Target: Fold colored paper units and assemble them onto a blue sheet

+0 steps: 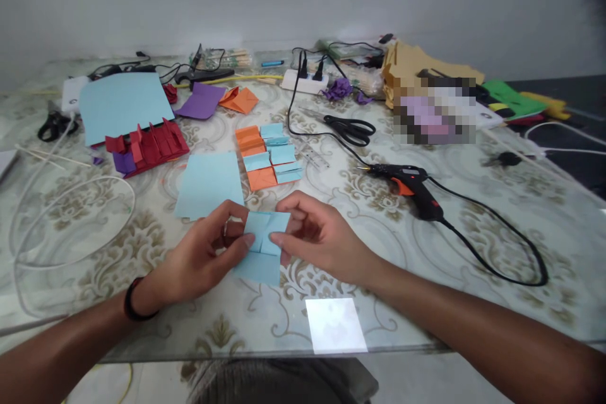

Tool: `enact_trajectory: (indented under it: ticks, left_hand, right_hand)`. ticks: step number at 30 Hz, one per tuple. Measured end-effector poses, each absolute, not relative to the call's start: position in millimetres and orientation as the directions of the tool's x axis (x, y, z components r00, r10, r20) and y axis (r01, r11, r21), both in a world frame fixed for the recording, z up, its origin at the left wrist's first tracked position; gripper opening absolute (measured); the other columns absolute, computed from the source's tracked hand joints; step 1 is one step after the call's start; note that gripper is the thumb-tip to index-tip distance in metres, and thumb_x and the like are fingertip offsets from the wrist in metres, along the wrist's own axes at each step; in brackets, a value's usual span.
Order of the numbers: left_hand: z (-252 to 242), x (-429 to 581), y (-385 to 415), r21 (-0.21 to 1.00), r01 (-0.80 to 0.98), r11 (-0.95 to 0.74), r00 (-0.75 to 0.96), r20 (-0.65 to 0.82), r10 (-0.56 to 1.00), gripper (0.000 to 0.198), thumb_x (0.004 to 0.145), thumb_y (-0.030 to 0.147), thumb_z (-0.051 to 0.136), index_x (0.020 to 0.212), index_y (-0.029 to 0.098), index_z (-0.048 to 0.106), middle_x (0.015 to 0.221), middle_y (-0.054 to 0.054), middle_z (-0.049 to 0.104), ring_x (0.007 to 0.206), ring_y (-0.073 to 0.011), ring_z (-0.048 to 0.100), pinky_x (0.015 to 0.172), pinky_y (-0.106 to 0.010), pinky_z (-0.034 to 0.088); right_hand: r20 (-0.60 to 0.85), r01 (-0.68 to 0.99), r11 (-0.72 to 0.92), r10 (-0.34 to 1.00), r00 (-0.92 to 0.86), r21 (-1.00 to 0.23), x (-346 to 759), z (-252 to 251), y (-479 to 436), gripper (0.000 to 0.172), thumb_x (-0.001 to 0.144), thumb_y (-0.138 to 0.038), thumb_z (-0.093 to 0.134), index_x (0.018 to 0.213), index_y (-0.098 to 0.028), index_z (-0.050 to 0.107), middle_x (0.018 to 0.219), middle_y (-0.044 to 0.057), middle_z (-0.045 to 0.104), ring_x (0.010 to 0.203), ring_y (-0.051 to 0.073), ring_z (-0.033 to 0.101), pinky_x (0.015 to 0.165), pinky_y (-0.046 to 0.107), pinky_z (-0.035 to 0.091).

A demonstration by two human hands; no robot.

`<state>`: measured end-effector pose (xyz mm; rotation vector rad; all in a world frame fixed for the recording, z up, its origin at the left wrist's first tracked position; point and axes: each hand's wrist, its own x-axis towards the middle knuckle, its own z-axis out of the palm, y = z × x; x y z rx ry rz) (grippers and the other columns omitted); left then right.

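A light blue folded paper [262, 259], with creases and a slit or fold line down its middle, is held between both hands near the table's front. My left hand [208, 252] pinches its left side, thumb on top. On the right side, my right hand [322, 237] grips the paper with thumb and fingers. Just beyond lies a flat light blue sheet [211, 183]. Farther back sits a block of orange and blue folded papers [269, 158]. A red folded paper piece [154, 146] rests to the left.
A black glue gun [407, 186] with an orange trigger lies at right, its cord looping forward. Black-handled scissors [350, 129] and a white power strip [305, 82] are behind. Blue sheets [127, 104], purple paper [201, 101] and a white cable [66, 183] occupy the left.
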<state>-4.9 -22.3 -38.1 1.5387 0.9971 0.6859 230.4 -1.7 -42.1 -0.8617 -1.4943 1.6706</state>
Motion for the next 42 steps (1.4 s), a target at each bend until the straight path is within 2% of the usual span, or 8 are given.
enact_trajectory:
  ticks: [4,11,13,19,25,31,38,42]
  left_hand:
    - [-35,-9,-24,0.948,0.278,-0.157,0.499,-0.003,0.867,0.003,0.106,0.026,0.052,0.106,0.024,0.049,0.070,0.009,0.039,0.057,-0.0080,0.032,0.051,-0.019,0.029]
    - [-40,-11,-19,0.949,0.160,-0.271,0.504,0.158,0.849,0.010,0.106,0.020,0.052,0.111,0.024,0.059,0.083,0.003,0.056,0.064,-0.0084,0.042,0.055,-0.021,0.034]
    - [-39,-9,-18,0.978,0.082,-0.192,0.503,0.126,0.855,0.007,0.105,0.021,0.057,0.111,0.025,0.058,0.082,0.003,0.057,0.061,-0.0076,0.040,0.053,-0.020,0.033]
    - [-40,-4,-14,0.994,0.019,0.106,0.559,-0.098,0.823,0.041,0.094,0.024,0.074,0.127,0.028,0.050,0.104,-0.002,0.066,0.069,-0.0090,0.052,0.057,-0.020,0.041]
    - [-47,-9,-14,0.999,0.031,-0.032,0.504,0.012,0.864,0.030,0.093,0.019,0.075,0.117,0.027,0.059,0.104,-0.001,0.064,0.075,-0.0096,0.055,0.063,-0.020,0.045]
    - [-34,-6,-16,0.987,0.123,-0.106,0.582,0.015,0.813,0.015,0.096,0.023,0.071,0.111,0.024,0.068,0.109,-0.004,0.065,0.096,-0.0162,0.060,0.082,-0.027,0.050]
    - [-50,-4,-12,0.997,0.027,-0.073,0.413,0.056,0.909,0.034,0.095,0.025,0.074,0.127,0.029,0.061,0.105,-0.002,0.066,0.088,-0.0131,0.058,0.075,-0.024,0.048]
    - [-51,-3,-10,0.999,0.026,-0.028,0.357,0.017,0.934,0.031,0.093,0.027,0.077,0.120,0.027,0.061,0.101,-0.001,0.067,0.093,-0.0139,0.062,0.080,-0.024,0.050]
  right_hand:
    - [0.094,-0.118,0.040,0.866,-0.491,-0.992,231,-44,-4,0.017,0.092,-0.024,0.072,0.101,-0.023,0.057,0.066,-0.008,0.059,0.054,0.010,0.066,0.052,0.018,0.050]
    - [0.322,0.020,0.377,0.817,-0.478,-0.926,233,-43,-2,0.014,0.087,-0.009,0.064,0.090,-0.020,0.072,0.078,-0.001,0.069,0.063,0.008,0.063,0.058,0.017,0.051]
    - [0.351,0.034,0.411,0.815,-0.462,-0.911,232,-43,-1,0.017,0.088,-0.008,0.062,0.093,-0.020,0.073,0.084,0.000,0.070,0.065,0.008,0.064,0.059,0.017,0.053]
    - [0.457,0.109,0.557,0.763,-0.457,-0.823,232,-43,-1,0.019,0.092,-0.007,0.057,0.094,-0.020,0.071,0.086,0.002,0.069,0.068,0.010,0.061,0.056,0.019,0.051]
    - [0.313,0.122,0.456,0.758,-0.572,-0.881,234,-44,-1,0.013,0.092,-0.015,0.061,0.104,-0.019,0.065,0.104,0.007,0.064,0.084,0.015,0.065,0.061,0.024,0.055]
    - [0.246,0.156,0.367,0.829,-0.503,-0.917,231,-44,-1,0.007,0.096,-0.023,0.067,0.092,-0.021,0.062,0.095,0.002,0.062,0.078,0.012,0.062,0.057,0.020,0.052]
    - [0.186,0.189,0.314,0.849,-0.494,-0.930,230,-45,-4,0.014,0.092,-0.017,0.066,0.099,-0.024,0.056,0.094,-0.001,0.061,0.072,0.010,0.060,0.056,0.020,0.052]
    - [0.165,0.220,0.341,0.807,-0.567,-0.914,230,-43,-6,0.014,0.093,-0.024,0.067,0.099,-0.022,0.055,0.093,0.000,0.060,0.073,0.012,0.060,0.059,0.022,0.053]
